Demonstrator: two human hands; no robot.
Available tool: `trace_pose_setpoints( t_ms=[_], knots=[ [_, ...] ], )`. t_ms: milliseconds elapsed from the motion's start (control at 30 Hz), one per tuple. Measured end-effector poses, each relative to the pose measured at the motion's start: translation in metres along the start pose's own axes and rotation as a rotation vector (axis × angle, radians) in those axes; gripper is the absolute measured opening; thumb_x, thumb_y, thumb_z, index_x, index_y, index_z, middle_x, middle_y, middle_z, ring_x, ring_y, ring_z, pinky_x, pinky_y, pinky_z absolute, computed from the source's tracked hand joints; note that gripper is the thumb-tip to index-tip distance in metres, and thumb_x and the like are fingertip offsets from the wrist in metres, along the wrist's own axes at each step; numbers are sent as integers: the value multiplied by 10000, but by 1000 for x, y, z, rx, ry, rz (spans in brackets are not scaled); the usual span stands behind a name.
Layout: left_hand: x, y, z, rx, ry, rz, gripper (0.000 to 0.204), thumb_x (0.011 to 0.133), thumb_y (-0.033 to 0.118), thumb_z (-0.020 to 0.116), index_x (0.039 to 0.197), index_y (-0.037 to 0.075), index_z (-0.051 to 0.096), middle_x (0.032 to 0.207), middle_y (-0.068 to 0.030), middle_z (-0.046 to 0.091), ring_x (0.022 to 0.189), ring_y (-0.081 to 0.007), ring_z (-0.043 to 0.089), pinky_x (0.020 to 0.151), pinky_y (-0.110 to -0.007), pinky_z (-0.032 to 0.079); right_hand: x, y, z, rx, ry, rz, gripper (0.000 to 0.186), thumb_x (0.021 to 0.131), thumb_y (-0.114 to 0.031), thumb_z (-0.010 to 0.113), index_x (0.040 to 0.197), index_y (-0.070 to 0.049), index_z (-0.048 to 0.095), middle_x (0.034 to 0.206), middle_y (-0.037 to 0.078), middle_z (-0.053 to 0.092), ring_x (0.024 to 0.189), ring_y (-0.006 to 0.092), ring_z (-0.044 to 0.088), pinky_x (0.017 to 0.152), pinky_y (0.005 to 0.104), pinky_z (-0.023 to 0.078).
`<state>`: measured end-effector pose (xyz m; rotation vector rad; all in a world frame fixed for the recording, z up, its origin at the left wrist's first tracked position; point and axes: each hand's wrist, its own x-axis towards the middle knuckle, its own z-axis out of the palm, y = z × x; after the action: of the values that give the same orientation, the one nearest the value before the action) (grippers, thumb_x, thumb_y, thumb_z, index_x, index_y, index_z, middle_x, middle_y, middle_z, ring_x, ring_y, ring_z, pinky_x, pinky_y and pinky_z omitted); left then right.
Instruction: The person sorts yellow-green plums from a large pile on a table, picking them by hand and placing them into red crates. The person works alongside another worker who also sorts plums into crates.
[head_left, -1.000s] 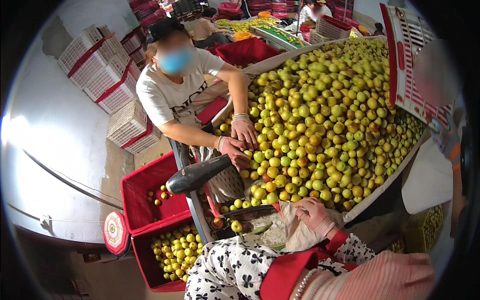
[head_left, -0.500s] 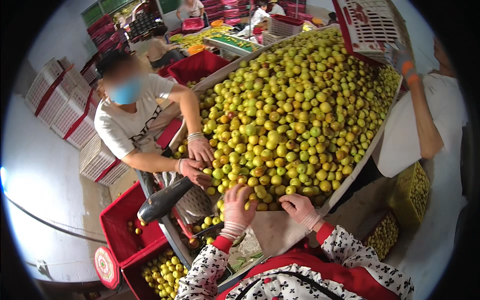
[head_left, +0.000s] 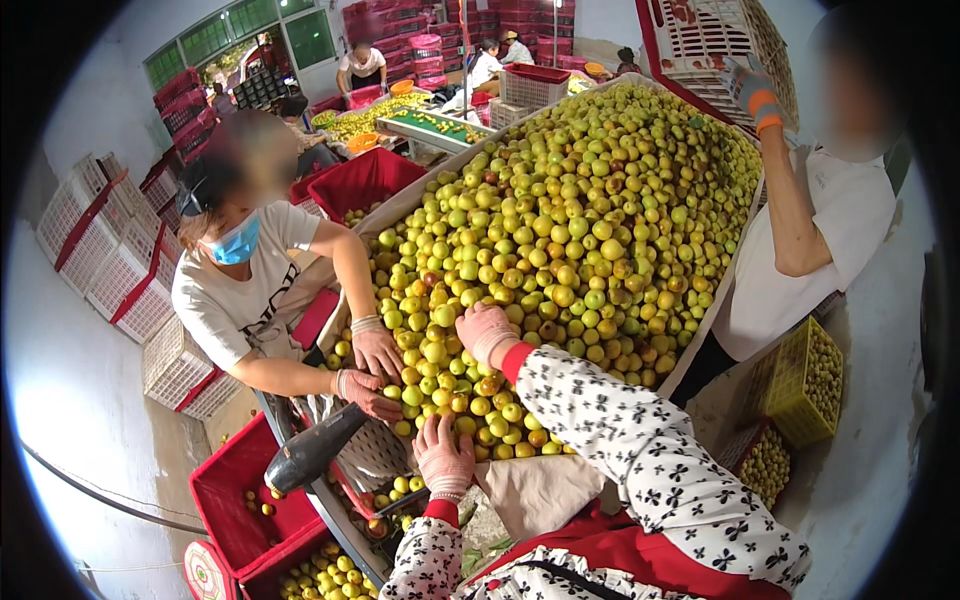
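Note:
A large heap of round yellow-green fruits with brown patches, jujubes by their look [head_left: 590, 240], fills a cloth-lined bin. My left hand [head_left: 445, 460], in a pale pink glove, lies at the heap's near edge with fingers spread over several fruits. Farther up the slope, my right hand [head_left: 485, 332] reaches across to the left, its gloved fingers bent over the fruits; nothing shows gripped in it. Its fingertips are partly hidden. Just left of my hands, a co-worker's two gloved hands [head_left: 372, 370] touch the same fruits.
A dark tapered tube [head_left: 315, 450] juts from the bin's left corner. Red crates [head_left: 235, 480] stand below it, some with fruits. At right, a person lifts a white-and-red crate [head_left: 705, 40] by the heap. A yellow crate [head_left: 785, 385] of fruits stands at lower right.
My right hand has moved up and left onto the heap, its forearm now stretched across. My left hand has shifted left and toward me. The view has turned slightly.

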<state>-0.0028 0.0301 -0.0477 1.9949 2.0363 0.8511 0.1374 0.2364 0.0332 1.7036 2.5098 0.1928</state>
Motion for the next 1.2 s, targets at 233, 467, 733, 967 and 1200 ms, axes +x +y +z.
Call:
trace_pose_setpoints(
  t_ms=[233,467,733,967,1200],
  knots=[
    [0,6,-6,35,-9,-12,525,826,261,677,1324,142,560,1407,-152,499,1263,-397,464,1069,-488,396,21,-7,-5,7,-105,74,278,962,-185,510,1195,-109,641,1179,129,656,1065,287,666,799,447,538],
    [-1,-1,-7,-12,-10,-42,527,825,252,668,1321,117,553,1389,-185,497,1265,-412,458,1108,-528,339,-36,38,-62,694,-48,54,339,862,-249,629,1164,-95,614,1183,131,593,1036,277,649,820,382,567],
    [-1,6,-4,11,-33,-39,511,834,246,656,1315,105,561,1409,-205,478,1262,-432,457,1105,-535,349,-98,142,-54,1307,-148,389,295,953,-359,615,1133,-125,639,1144,81,617,812,130,645,613,278,591],
    [0,9,-5,-24,-33,-26,522,824,243,668,1322,126,560,1420,-184,484,1272,-409,459,1075,-507,390,-119,100,-22,-9,-94,151,248,953,-179,507,1172,-172,622,1194,156,594,982,318,676,754,419,590],
    [-1,2,-2,1,5,-2,510,824,232,650,1308,98,565,1413,-182,492,1236,-404,493,1035,-495,418,-131,133,-15,1075,137,345,310,845,-178,664,1133,-91,590,925,114,636,755,211,672,592,380,594]
  ],
)
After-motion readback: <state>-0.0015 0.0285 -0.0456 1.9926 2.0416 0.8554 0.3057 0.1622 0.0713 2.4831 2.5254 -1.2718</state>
